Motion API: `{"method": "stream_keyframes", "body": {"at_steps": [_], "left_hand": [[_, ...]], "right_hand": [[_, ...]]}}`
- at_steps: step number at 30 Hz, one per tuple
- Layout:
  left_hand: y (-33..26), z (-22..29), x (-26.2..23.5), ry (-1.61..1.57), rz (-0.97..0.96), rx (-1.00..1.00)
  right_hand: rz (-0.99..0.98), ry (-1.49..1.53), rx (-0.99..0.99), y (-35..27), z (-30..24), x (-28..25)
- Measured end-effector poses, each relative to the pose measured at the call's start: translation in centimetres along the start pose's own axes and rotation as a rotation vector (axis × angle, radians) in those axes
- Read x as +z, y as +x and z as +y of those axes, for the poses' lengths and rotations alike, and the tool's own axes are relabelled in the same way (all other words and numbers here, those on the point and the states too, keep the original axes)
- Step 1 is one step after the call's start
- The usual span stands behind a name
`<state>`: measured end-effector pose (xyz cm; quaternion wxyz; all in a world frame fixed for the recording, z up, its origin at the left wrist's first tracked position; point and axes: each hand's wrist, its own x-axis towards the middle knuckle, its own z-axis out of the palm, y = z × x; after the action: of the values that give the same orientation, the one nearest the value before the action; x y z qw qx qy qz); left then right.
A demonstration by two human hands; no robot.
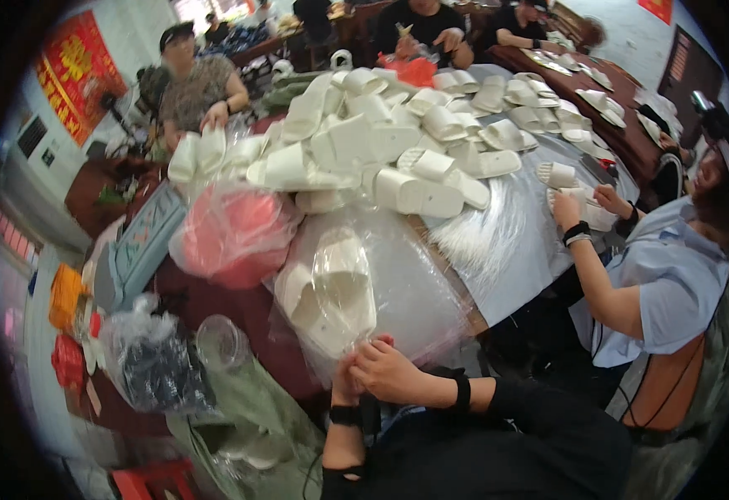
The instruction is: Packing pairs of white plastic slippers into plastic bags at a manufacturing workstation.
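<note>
— Clear plastic, bunched tight at the near end. Both hands on it?

— Yes. Left hand (345,379) and right hand (393,371) pressed together, each clenched on the mouth of the clear bag (414,292). Fingertips mostly hidden in the folds, though.

— And inside?

— Pair of cream slippers (331,292), lying just beyond the grip, stacked loosely, toes pointing away.

— Any slack?

— Plenty. Film ballooning wide to either side of the grip, weight sitting well ahead of the knuckles.

— Risk, then?

— Likely a slip: thin, glossy film, held only at a gathered edge. Could slide out between the fingers if lifted by that edge alone. Might also tear where pinched hardest.

— Anything crowding the grip?

— Pink bundle (235,233) in its own wrap, up and left of the grip, touching or nearly touching the bag. Loose slipper pile (381,142) farther beyond. Easy to snag or drag the neighbour's wrap along, or to knock the pile's near edge.

— Other people?

— Co-worker's hands (577,208) well off to the right of the grip, busy with another slipper. No clash there, by the look.
</note>
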<state>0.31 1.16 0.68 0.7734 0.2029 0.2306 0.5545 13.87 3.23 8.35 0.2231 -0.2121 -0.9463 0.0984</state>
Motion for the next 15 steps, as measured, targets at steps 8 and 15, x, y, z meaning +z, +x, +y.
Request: {"method": "stream_keyframes", "body": {"at_steps": [8, 15], "left_hand": [[-1.2, 0.8, 0.6, 0.049, 0.368, -0.137], [0.1, 1.1, 2.2, -0.203, 0.063, -0.051]], "right_hand": [[-0.002, 0.073, 0.012, -2.0, 0.1, -4.2], [0.372, 0.548, 0.533, -3.1, 6.7, 0.5]]}}
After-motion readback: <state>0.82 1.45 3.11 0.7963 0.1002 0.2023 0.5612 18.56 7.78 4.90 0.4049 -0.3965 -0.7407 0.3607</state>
